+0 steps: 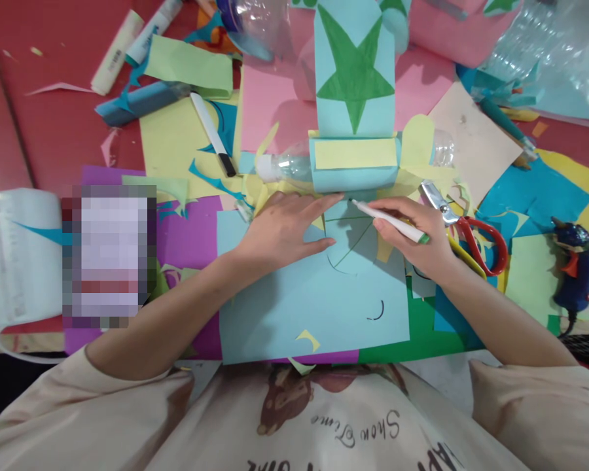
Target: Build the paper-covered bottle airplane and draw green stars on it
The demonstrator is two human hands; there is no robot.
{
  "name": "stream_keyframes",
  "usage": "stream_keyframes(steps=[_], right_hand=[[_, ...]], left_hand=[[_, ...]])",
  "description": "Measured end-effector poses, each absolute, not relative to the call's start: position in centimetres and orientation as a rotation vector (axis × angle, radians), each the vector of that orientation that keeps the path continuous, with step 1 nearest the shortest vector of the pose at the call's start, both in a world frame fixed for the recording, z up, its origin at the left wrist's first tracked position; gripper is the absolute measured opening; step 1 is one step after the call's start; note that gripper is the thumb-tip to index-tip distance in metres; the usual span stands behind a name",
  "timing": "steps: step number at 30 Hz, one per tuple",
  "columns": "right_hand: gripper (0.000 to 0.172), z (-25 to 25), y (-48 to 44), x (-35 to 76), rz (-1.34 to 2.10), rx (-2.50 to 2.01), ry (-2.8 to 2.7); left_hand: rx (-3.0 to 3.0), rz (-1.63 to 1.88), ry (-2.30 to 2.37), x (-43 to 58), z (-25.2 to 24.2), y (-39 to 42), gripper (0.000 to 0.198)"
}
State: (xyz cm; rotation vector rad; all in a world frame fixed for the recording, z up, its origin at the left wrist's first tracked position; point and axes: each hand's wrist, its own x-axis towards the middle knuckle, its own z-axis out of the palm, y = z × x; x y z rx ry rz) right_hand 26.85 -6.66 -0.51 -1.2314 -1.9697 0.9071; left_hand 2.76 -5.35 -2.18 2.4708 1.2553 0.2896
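Note:
My right hand (pixel 417 232) is closed on a white marker with a green end (pixel 395 226), its tip at the upper part of a light blue paper (pixel 275 314). Thin green lines and a dark arc are drawn there. My left hand (pixel 289 222) lies with fingers stretched out on the paper, the index finger pointing toward the marker tip. Just beyond the hands lies a plastic bottle (pixel 294 167) wrapped in blue and yellow paper. Behind it is a light blue piece with a green star (pixel 356 65).
Red-handled scissors (pixel 481 245) lie right of my right hand, with a blue glue gun (pixel 572 268) farther right. Markers (pixel 213 134), colored paper sheets (pixel 269 108) and scraps cover the red table (pixel 29 131). A white box-like object (pixel 19 261) stands at left.

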Motion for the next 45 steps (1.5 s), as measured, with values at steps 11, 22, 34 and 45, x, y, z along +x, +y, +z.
stream_keyframes(steps=[11,22,34,45], right_hand=[[0.021,-0.25,-6.61,26.64,0.896,-1.231,-2.031],[0.017,0.12,-6.48,26.45,0.959,-1.158,-2.08],[0.013,-0.04,-6.45,26.4,1.012,-1.02,-2.065],[0.01,-0.21,-6.69,26.46,1.029,-0.914,-2.141]], left_hand=[[2.472,0.265,1.263,2.77,-2.17,-5.33,0.06],[2.469,0.23,1.27,2.86,-1.99,-5.25,0.059],[2.472,0.253,1.266,2.85,-2.0,-5.27,0.06],[2.473,0.283,1.256,2.66,-2.29,-5.3,0.059]])
